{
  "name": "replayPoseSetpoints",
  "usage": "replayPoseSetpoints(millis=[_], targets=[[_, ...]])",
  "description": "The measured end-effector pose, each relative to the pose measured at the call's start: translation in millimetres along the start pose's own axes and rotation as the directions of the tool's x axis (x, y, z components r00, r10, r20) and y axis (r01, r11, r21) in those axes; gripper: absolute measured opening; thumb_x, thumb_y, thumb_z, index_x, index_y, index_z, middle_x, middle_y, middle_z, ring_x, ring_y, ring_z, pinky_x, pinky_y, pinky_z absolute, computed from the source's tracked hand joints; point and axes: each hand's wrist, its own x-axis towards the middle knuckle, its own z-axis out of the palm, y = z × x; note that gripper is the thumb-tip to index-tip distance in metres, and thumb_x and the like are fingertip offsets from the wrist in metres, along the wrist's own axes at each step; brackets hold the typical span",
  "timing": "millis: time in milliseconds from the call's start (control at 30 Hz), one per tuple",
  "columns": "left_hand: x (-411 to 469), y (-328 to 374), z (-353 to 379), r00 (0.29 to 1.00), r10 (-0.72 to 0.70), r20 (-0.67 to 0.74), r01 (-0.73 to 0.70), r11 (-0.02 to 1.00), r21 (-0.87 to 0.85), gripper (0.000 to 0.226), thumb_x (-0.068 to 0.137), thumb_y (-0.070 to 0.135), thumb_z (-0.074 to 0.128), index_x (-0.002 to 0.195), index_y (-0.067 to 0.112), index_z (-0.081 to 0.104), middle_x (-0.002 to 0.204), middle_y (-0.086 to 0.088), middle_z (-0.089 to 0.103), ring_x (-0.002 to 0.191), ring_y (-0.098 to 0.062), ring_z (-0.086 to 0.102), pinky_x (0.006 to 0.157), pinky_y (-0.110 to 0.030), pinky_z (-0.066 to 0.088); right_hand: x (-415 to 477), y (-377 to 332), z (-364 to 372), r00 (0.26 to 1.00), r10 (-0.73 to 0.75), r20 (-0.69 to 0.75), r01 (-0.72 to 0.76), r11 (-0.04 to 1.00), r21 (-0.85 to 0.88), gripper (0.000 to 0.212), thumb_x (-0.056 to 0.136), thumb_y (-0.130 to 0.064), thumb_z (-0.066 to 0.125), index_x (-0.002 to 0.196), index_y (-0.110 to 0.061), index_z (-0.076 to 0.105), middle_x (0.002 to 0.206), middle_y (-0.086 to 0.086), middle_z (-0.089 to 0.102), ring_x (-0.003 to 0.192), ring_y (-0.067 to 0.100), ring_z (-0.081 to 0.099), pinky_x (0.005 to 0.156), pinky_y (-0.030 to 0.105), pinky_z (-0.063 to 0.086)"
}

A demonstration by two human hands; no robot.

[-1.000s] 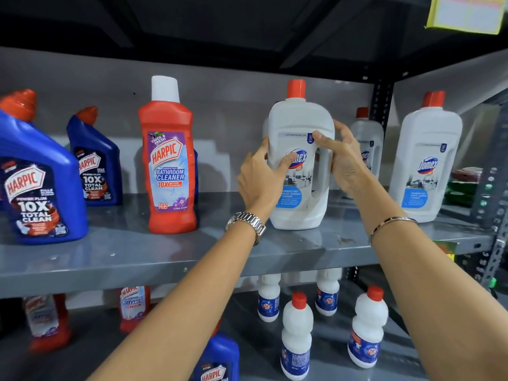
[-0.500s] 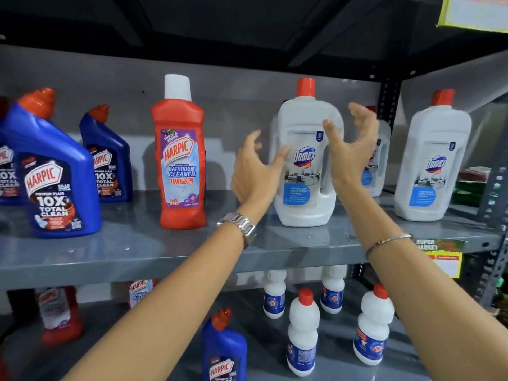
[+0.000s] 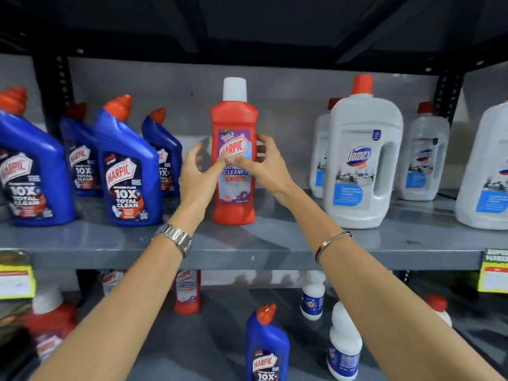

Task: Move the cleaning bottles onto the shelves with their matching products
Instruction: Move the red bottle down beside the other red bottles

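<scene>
Both hands have left the big white Domex bottle [image 3: 362,160] and gone over to the red Harpic bottle [image 3: 234,149]. That white bottle now stands alone on the upper shelf [image 3: 247,243], with more white Domex bottles [image 3: 423,158] close around it.

The red bottle stands upright on the same shelf, between the blue Harpic bottles [image 3: 129,171] and the white ones. The left hand [image 3: 196,174] is just beside its left side, fingers spread apart, one fingertip reaching across the label. The right hand [image 3: 264,163] is at the front and right side of the bottle, fingers curled around it but blurry, so I cannot tell if they grip it.

On the lower shelf [image 3: 220,320] stand another red bottle [image 3: 187,291], one blue bottle [image 3: 268,350] and some small white bottles [image 3: 343,345].
</scene>
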Motion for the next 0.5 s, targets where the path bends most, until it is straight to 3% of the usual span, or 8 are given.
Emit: replayPoseSetpoints(millis=[33,100,200,367,500], targets=[[2,-3,-3,0.998,-0.019,0.053,0.019,1.0,-0.004,0.054,0.084,0.033,0.065,0.133,0.024,0.044,0.134,-0.007,0.054,0.12,-0.021,0.052,0.1,-0.039,0.045,2,1,2,1.0,0.014,0.005,-0.014,1.0,0.015,0.056,0.075,-0.017,0.079,0.12,-0.011,0.046,0.101,-0.005,0.059,0.083,-0.001,0.059,0.062,0.004,0.05],[3,-6,-5,0.988,-0.037,0.152,0.04,0.999,-0.017,0.047,0.086,0.037,0.062,0.129,0.024,0.049,0.125,-0.007,0.061,0.111,-0.019,0.059,0.09,-0.038,0.051,5,2,3,1.0,0.019,-0.022,-0.018,0.999,0.035,0.042,0.077,-0.012,0.076,0.107,-0.015,0.048,0.091,-0.008,0.06,0.075,0.0,0.059,0.054,0.004,0.048],[2,-7,-5,0.978,-0.038,0.203,0.056,0.995,-0.082,0.042,0.086,0.038,0.062,0.123,0.02,0.055,0.117,-0.006,0.066,0.103,-0.016,0.064,0.075,-0.026,0.052,6,1,2,0.999,0.025,-0.046,-0.021,0.997,0.075,0.038,0.078,-0.012,0.076,0.105,-0.016,0.049,0.1,0.002,0.063,0.08,0.01,0.064,0.061,0.012,0.053],[-1,-6,-13,0.977,-0.048,0.206,0.077,0.987,-0.137,0.045,0.084,0.037,0.066,0.124,0.022,0.055,0.115,-0.003,0.068,0.1,-0.016,0.066,0.073,-0.031,0.056,0,-1,5,0.998,0.018,-0.053,-0.011,0.993,0.12,0.038,0.076,-0.011,0.077,0.104,-0.017,0.052,0.09,-0.005,0.066,0.075,0.006,0.066,0.052,0.01,0.052],[-9,1,-30,0.983,-0.001,0.182,0.025,0.991,-0.128,0.044,0.083,0.038,0.066,0.123,0.021,0.057,0.108,0.0,0.07,0.096,-0.014,0.068,0.069,-0.028,0.056,-12,-10,13,0.998,-0.008,-0.06,0.015,0.992,0.122,0.044,0.075,-0.014,0.078,0.113,-0.013,0.054,0.101,0.002,0.068,0.083,0.012,0.068,0.063,0.019,0.057]])
